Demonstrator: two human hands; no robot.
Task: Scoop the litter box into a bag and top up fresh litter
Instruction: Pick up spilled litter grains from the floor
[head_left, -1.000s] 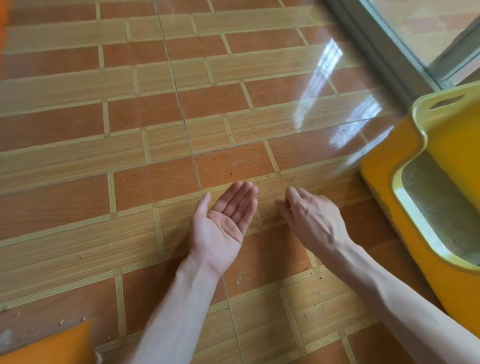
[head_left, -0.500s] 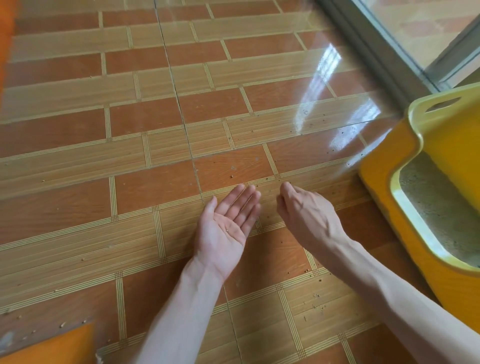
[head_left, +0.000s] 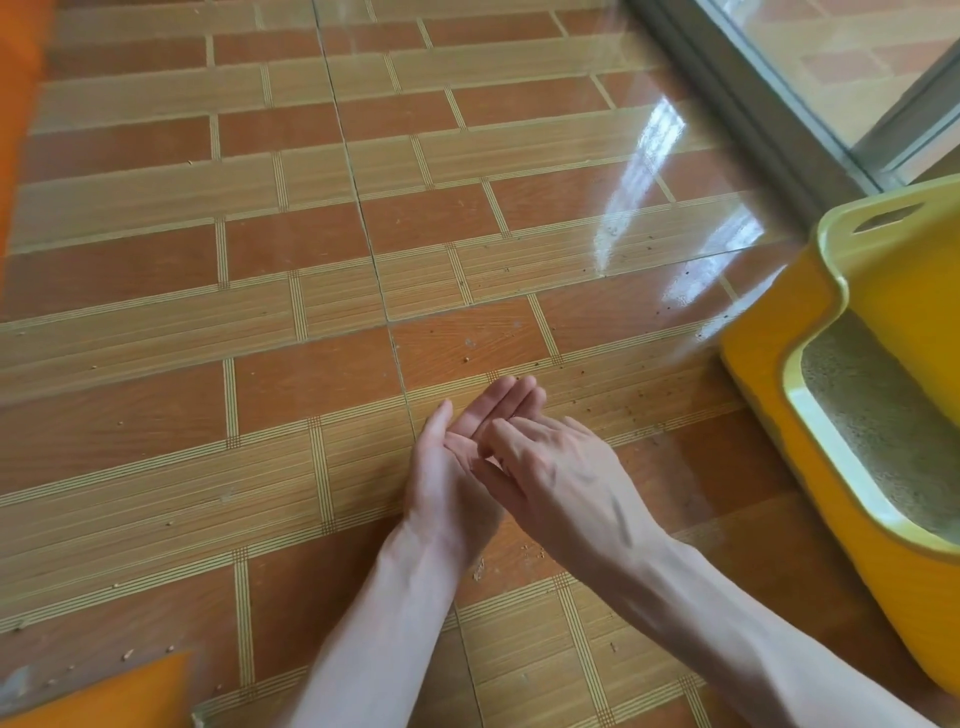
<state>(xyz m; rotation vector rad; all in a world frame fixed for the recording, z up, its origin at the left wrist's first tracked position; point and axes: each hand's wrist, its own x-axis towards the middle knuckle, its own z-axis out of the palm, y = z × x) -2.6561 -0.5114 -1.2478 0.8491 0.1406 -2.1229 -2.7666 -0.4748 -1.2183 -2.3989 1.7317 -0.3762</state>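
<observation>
I see yellow plastic litter box (head_left: 810, 374) holding grey litter (head_left: 883, 431) | wide tiled floor (head_left: 260, 312) left | left hand (head_left: 457, 457) flat open, empty | right hand (head_left: 566, 483) fingertips on left palm, grip unclear

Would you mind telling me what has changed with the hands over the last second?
The right hand has moved leftward over the upturned left hand, and its fingertips now reach into the left palm; earlier the two hands were apart. Whether it holds anything between its fingers cannot be told. The left hand stays palm up, fingers straight, above the tiled floor. The yellow litter box stays at the right, untouched.
</observation>
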